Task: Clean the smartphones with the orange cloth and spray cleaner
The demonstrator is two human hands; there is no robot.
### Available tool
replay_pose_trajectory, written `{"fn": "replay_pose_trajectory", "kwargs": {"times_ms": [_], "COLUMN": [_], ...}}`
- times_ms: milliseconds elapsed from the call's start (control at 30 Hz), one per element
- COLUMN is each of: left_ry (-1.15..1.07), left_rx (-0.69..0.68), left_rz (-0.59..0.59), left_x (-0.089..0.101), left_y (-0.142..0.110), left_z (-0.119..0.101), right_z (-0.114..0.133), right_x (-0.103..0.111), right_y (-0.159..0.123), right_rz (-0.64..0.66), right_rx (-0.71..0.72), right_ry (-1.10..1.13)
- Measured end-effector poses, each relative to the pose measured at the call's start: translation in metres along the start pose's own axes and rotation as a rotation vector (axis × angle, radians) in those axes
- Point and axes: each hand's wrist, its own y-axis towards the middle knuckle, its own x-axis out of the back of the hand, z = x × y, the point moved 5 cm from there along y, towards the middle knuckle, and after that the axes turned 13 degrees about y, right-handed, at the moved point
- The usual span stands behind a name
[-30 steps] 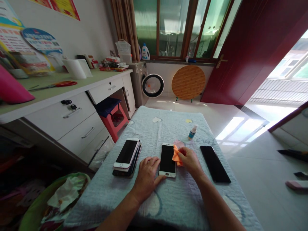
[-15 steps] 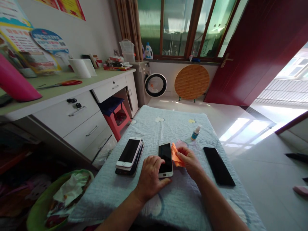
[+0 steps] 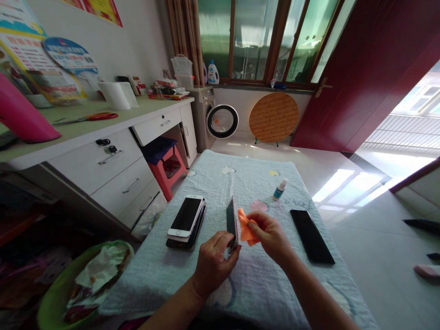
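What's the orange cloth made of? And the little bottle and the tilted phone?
Orange cloth: soft, matte fabric, because it crumples. Little bottle: probably plastic, being smooth and pale-topped. Phone: likely glossy glass in front, dark and smooth; edge perhaps metal or plastic.

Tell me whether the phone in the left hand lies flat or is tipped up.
Tipped up. The phone shows its screen as a narrow, steep strip, with the left hand gripping its near end.

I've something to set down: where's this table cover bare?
Beyond the stacked smartphones and spray bottle, to the far edge of the table cover. Crowded middle: left hand gripping the tilted smartphone, right hand holding orange cloth.
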Motion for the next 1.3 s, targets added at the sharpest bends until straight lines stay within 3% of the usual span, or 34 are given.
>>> {"fn": "replay_pose_trajectory", "kwargs": {"times_ms": [133, 333, 667, 800, 933, 1100, 1300], "left_ry": [0.001, 0.02, -0.042, -0.038, -0.014, -0.001, -0.036], "left_rx": [-0.004, -0.02, 0.057, 0.062, 0.055, 0.048, 0.059], "left_rz": [-0.037, -0.026, -0.007, -0.024, -0.017, -0.015, -0.004], "left_x": [0.006, 0.007, 0.008, 0.009, 0.007, 0.007, 0.007], "left_y": [-0.003, -0.005, -0.003, -0.002, -0.002, -0.002, -0.001], "left_z": [-0.005, -0.004, 0.004, 0.005, 0.006, 0.006, 0.006], "right_z": [0.027, 0.028, 0.025, 0.019, 0.013, 0.013, 0.021], "right_x": [-0.023, -0.038, -0.022, -0.008, 0.002, 0.0, -0.016], "right_y": [-0.033, -0.043, 0.029, 0.062, 0.077, 0.066, 0.033], "right_rz": [0.125, 0.188, 0.119, 0.065, 0.01, -0.019, 0.094], "right_rx": [0.277, 0.31, 0.394, 0.353, 0.344, 0.34, 0.386], "right_ry": [-0.283, -0.483, -0.663, -0.682, -0.675, -0.678, -0.626]}}
